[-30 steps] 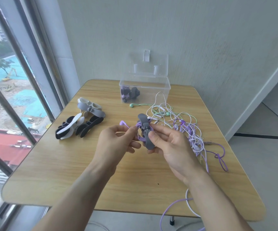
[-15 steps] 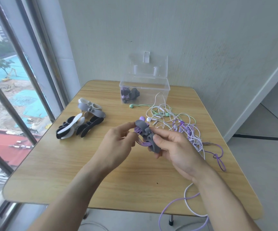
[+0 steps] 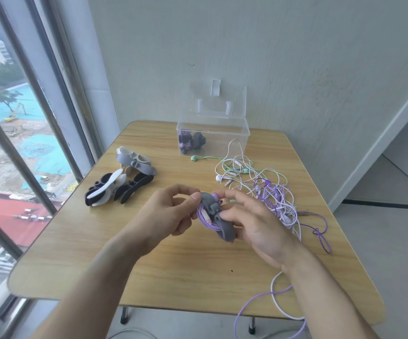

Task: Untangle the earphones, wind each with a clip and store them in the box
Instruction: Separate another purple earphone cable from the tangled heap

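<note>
one head-worn view looks forward and down, close over the table (image 3: 198, 277).

Grey clip (image 3: 218, 217), purple cord (image 3: 206, 220); light wood-grain table (image 3: 178, 263); clear box (image 3: 222, 133).

we see a light wooden desk (image 3: 75, 241) with rounded corners set against a pale textured wall (image 3: 295, 57) beyond the hands. to their left a tall window (image 3: 14, 143) with dark frames gives daylight and overlooks a construction site. grey floor (image 3: 381, 241) lies to their right.
</note>
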A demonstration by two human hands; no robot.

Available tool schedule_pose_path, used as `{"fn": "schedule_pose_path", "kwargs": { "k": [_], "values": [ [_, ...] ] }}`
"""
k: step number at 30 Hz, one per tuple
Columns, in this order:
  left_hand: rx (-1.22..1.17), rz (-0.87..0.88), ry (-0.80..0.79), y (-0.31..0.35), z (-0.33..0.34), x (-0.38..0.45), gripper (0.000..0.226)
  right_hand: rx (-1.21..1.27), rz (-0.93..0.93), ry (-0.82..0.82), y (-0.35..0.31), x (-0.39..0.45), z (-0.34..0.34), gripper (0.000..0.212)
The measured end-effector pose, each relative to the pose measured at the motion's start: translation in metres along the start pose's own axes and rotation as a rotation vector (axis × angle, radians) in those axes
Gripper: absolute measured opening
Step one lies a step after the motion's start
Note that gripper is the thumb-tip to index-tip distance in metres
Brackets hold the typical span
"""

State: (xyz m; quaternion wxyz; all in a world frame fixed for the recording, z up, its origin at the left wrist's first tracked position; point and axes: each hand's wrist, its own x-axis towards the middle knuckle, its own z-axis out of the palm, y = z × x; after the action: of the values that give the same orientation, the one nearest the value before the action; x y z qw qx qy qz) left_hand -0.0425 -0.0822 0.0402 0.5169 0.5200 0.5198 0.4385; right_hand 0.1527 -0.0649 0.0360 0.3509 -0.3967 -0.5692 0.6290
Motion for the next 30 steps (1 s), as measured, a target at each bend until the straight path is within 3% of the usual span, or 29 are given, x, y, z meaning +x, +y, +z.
{"fn": "schedule_pose_path", "kwargs": {
  "k": [8, 14, 18, 22, 24, 26, 30],
  "values": [
    [-0.208, -0.09, 0.08, -0.002, -0.012, 0.004, 0.023, 0.034, 0.024, 0.042, 0.002, 0.004, 0.01, 0.033],
    [-0.289, -0.028, 0.174, -0.002, 0.01, 0.006, 0.019, 0.035, -0.117, 0.32, 0.007, 0.011, 0.024, 0.025],
    [-0.064, 0.078, 0.225, 0.003, 0.026, 0.006, 0.018, 0.091, -0.16, 0.449, 0.002, 0.023, 0.027, 0.027],
    [0.08, 0.124, 0.25, 0.003, 0.026, 0.011, 0.04, 0.058, -0.184, 0.536, -0.018, 0.046, 0.021, 0.028],
    [0.281, 0.16, 0.312, -0.005, 0.02, 0.017, 0.047, -0.017, -0.237, 0.588, -0.04, 0.07, 0.014, 0.023],
    [0.467, 0.185, 0.365, -0.012, 0.016, 0.024, 0.04, -0.126, -0.292, 0.618, -0.062, 0.101, 0.004, 0.019],
    [0.749, 0.171, 0.32, -0.015, 0.006, 0.034, 0.027, -0.509, -0.271, 0.643, -0.096, 0.167, -0.012, 0.021]
  ]
}}
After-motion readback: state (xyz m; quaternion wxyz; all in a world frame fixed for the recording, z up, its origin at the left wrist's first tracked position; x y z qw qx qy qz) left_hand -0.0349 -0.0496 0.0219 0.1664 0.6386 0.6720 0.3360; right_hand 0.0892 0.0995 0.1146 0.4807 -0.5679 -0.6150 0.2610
